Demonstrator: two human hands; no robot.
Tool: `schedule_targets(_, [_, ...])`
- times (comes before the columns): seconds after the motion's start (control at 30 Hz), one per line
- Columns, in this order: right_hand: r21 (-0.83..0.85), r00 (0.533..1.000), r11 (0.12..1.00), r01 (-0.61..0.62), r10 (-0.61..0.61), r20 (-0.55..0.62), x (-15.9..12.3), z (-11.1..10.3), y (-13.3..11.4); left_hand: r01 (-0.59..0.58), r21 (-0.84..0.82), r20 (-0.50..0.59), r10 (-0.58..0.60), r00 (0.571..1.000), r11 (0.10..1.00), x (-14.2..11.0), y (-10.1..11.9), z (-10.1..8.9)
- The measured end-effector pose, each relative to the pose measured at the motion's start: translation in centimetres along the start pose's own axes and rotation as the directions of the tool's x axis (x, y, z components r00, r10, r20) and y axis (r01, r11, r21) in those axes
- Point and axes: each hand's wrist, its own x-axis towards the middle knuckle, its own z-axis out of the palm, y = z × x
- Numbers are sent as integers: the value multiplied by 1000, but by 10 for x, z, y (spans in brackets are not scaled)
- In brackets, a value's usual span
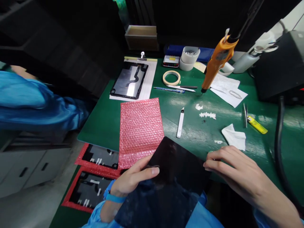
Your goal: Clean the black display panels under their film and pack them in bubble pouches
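A glossy black tablet screen panel (175, 171) is held tilted above my lap, its dark face toward me. My left hand (135, 177) is closed on its left edge, thumb on the face and the other fingers behind. At the right corner, my right hand (234, 175) has its fingers pinched together on the panel's edge; whether they also grip something thin there is too small to tell. Just beyond the panel lie a pink bubble-wrap pouch (141, 129) and a white craft knife (180, 123).
An orange electric screwdriver (217, 60) hangs over the green mat (102, 126). Behind are a tablet part on a clipboard (130, 80), masking tape (163, 77) and pens. Tweezers (245, 115), a yellow lighter (257, 124) and a white cloth (234, 136) lie right. Panels in pink wrap (92, 190) lie lower left.
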Motion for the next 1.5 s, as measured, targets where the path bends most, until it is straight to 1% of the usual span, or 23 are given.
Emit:
schedule_targets(0.1, [-56,1000,998,20,-19,10,0,1,-2,-3,19,1,3,1000,1000,2,-1,0])
schedule_targets(0.2, [-87,999,996,33,-29,44,-1,4,-4,-18,32,11,18,1000,999,5,-4,-2])
schedule_targets(0.27, [-72,997,997,15,-10,72,-2,5,-5,-17,31,16,17,1000,999,6,-6,-2])
schedule_targets(0.33, [-37,998,999,-6,8,66,-2,5,-4,-8,27,17,8,1000,1000,7,-7,-2])
schedule_targets(0.43, [-7,999,1000,-2,2,38,-3,4,-1,-4,32,17,4,1000,999,6,-7,0])
schedule_targets(0.5, [17,999,1000,-7,6,51,-2,3,0,1,38,18,-2,1000,999,5,-5,3])
schedule_targets(0.6, [90,993,993,-73,64,99,-3,3,1,-1,48,7,1,1000,999,5,-4,6])
schedule_targets(0.67, [191,988,974,-124,103,116,-5,3,3,-3,40,7,2,1000,999,5,-5,5])
schedule_targets(0.73, [311,988,938,-152,132,85,-8,3,8,-7,27,8,6,1000,1000,7,-6,1])
schedule_targets(0.8, [365,988,919,-146,154,8,-12,3,13,-13,25,3,13,1000,1000,8,-7,-3])
schedule_targets(0.87, [333,985,935,-120,153,-75,-14,4,16,-19,26,0,19,1000,999,10,-9,-6])
schedule_targets(0.9, [305,986,946,-105,140,-95,-15,5,17,-19,24,0,19,1000,1000,10,-9,-7])
schedule_targets(1.0, [223,995,972,-72,87,-56,-14,7,14,-26,17,-2,26,1000,1000,10,-10,-7])
schedule_targets(1.1, [83,1000,996,-31,31,-2,-11,8,9,-21,34,2,21,1000,999,9,-9,-5])
schedule_targets(1.2, [-23,1000,1000,7,-8,-12,-11,9,7,-23,48,6,23,1000,999,8,-8,-5])
schedule_targets(1.37, [-52,998,998,28,-30,-46,-17,10,5,-37,43,-3,37,999,998,7,-9,-5])
schedule_targets(1.43, [-60,997,998,25,-29,-65,-16,10,4,-34,67,3,34,999,997,7,-8,-5])
schedule_targets(1.5, [-56,997,998,39,-42,-61,-13,9,3,-25,96,20,24,1000,995,8,-6,-4])
